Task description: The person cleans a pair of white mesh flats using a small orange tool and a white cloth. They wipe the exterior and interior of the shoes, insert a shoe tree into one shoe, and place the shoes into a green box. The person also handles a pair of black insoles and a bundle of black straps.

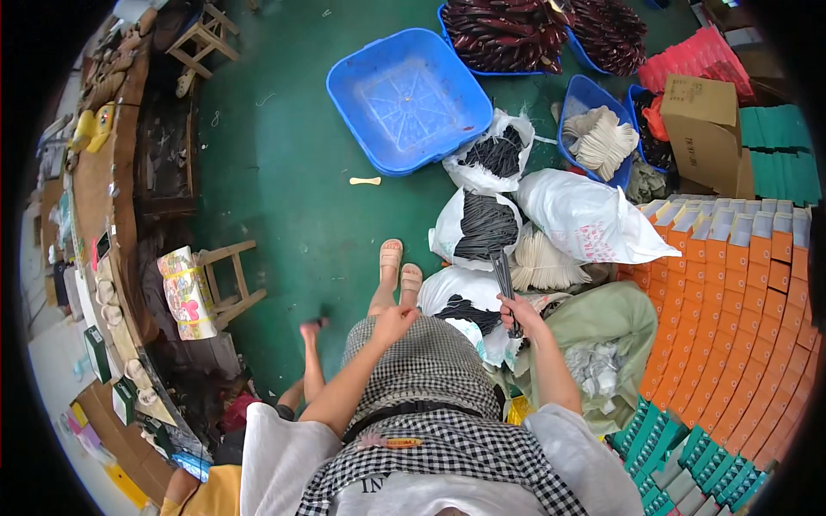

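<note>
My right hand (pixel 521 315) grips a bundle of thin dark grey strips (pixel 502 272), held upright over the open sacks. My left hand (pixel 395 326) is over the lap of my checked apron (pixel 413 361), fingers curled; whether anything small is between them cannot be made out. Just beyond the bundle, a white woven sack (pixel 444 231) is full of similar dark strips (pixel 488 222). A nearer white sack (pixel 445 284) holds black strips (pixel 468 309), and a farther one (pixel 459 174) contains more. Pale strips (pixel 545 261) lie right of the bundle.
A large blue tub (pixel 413 106) stands ahead on the green floor. Orange boxes (pixel 729 277) are stacked right, near a tied white sack (pixel 590 216) and a cardboard box (pixel 700 129). A workbench (pixel 122 213) and wooden stool (pixel 235 280) are left. Another person's leg (pixel 314 361) is beside me.
</note>
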`<state>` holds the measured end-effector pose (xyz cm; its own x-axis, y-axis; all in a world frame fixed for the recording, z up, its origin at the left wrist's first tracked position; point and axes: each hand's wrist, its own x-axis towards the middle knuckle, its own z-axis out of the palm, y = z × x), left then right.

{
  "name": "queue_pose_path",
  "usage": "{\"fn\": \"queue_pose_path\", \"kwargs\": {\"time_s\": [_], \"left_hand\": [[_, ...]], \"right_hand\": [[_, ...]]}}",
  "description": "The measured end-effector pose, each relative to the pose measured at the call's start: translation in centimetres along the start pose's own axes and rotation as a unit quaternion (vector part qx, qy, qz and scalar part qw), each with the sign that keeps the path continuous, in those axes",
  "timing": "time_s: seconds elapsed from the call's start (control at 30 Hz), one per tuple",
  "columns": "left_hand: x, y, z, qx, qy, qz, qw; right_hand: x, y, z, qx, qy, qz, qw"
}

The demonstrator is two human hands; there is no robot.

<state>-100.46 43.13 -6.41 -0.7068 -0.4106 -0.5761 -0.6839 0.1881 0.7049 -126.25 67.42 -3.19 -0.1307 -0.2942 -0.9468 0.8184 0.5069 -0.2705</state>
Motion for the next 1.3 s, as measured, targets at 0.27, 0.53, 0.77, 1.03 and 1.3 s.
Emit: {"fn": "queue_pose_path", "kwargs": {"time_s": [0.27, 0.53, 0.77, 1.03, 1.3], "left_hand": [[-2.1, 2.7, -1.8, -0.032, -0.013, -0.034, 0.999], [-5.5, 6.1, -4.8, -0.329, -0.194, -0.009, 0.924], [-16.9, 8.8, -18.9, -0.527, 0.049, 0.006, 0.849], [-33.1, -8.2, -23.2, -0.546, 0.307, 0.085, 0.774], [-51.7, -32.3, -26.8, -0.393, 0.538, -0.178, 0.724]], "right_hand": [[-4.6, -1.7, 0.8, -0.084, -0.023, -0.026, 0.996], [-8.1, -1.3, 15.1, -0.16, -0.27, -0.039, 0.949], [-10.5, -0.4, 32.5, -0.338, -0.461, -0.125, 0.811], [-14.6, 8.6, 53.6, -0.552, -0.566, -0.024, 0.612], [-12.8, 22.8, 75.9, -0.559, -0.533, -0.009, 0.635]]}}
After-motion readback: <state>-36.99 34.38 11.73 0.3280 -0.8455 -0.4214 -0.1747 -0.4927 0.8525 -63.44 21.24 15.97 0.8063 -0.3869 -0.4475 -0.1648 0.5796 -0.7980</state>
